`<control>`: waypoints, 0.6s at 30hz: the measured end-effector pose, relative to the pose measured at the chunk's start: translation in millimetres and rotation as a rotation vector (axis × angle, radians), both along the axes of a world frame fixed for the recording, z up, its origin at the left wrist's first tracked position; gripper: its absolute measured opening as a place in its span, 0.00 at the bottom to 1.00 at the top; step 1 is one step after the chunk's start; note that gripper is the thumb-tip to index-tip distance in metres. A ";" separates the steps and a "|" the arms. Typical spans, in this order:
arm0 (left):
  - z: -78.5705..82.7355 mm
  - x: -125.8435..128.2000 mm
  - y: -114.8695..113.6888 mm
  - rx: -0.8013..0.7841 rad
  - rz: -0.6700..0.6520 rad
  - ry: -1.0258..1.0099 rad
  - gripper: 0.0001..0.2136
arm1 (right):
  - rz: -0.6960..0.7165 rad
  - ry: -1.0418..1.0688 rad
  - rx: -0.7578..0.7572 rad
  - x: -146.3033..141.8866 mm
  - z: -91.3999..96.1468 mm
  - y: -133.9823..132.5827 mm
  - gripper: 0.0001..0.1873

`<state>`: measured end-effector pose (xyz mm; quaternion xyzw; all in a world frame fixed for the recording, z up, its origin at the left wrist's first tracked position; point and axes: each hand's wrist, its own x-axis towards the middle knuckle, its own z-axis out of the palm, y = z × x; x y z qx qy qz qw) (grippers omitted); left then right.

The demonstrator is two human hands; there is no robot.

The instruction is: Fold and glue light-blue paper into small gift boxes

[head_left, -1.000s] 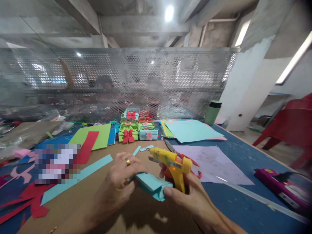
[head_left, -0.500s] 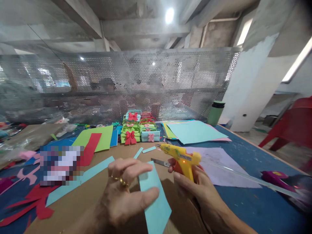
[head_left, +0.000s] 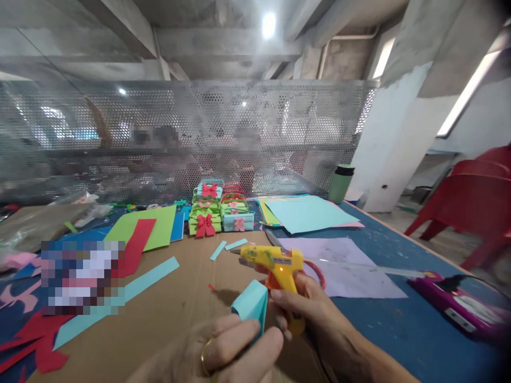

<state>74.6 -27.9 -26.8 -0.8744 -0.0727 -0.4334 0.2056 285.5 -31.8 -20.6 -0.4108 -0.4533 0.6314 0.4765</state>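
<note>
My left hand (head_left: 235, 348), low in the middle, pinches a folded piece of light-blue craft paper (head_left: 250, 300). In my right hand (head_left: 309, 306) is a yellow glue gun (head_left: 275, 260), its small lamp lit orange and its nozzle pointing left above the paper. A clear glue stick (head_left: 355, 267) sticks out of the gun's rear. Partly hidden behind the gun are scissors with a metal blade (head_left: 275, 238) and a red handle (head_left: 318, 272); whether my right hand also grips them, I cannot tell.
Brown cardboard (head_left: 179, 298) covers the blue table (head_left: 383, 239). Small paper baskets with bows (head_left: 205, 223) are stacked behind, beside coloured sheets (head_left: 311, 213) and a green bottle (head_left: 341, 183). A purple tool (head_left: 451, 303) lies right; a light-blue strip (head_left: 155, 276) and red scraps (head_left: 50, 351) lie left.
My left hand has folded the light-blue piece and now pinches it low down. The glue gun has shifted left, and the scissors' blade points farther upward. The whole view has turned slightly right.
</note>
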 end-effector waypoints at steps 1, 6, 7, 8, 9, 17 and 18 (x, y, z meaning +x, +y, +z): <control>2.1 -1.3 0.0 0.002 -0.002 0.023 0.09 | 0.018 0.006 0.000 -0.2 -0.7 -0.7 0.34; 4.5 -8.3 1.5 -0.051 0.031 0.057 0.11 | 0.048 0.061 0.031 0.5 -4.1 -2.2 0.27; 3.3 -9.3 1.8 -0.072 0.039 0.041 0.12 | 0.045 0.068 0.040 0.9 -3.6 -2.2 0.25; 1.7 -10.0 2.3 -0.093 0.041 0.021 0.14 | 0.042 0.072 0.051 1.3 -2.7 -2.2 0.22; -0.1 -10.5 2.8 -0.112 0.039 -0.003 0.16 | 0.040 0.070 0.066 1.7 -1.5 -2.3 0.21; -6.0 -11.4 9.0 -0.180 0.031 -0.106 0.23 | 0.035 0.089 0.078 -0.4 0.1 0.4 0.24; -5.7 -11.6 9.8 -0.192 0.030 -0.107 0.23 | 0.034 0.105 0.071 -0.7 -1.0 0.9 0.24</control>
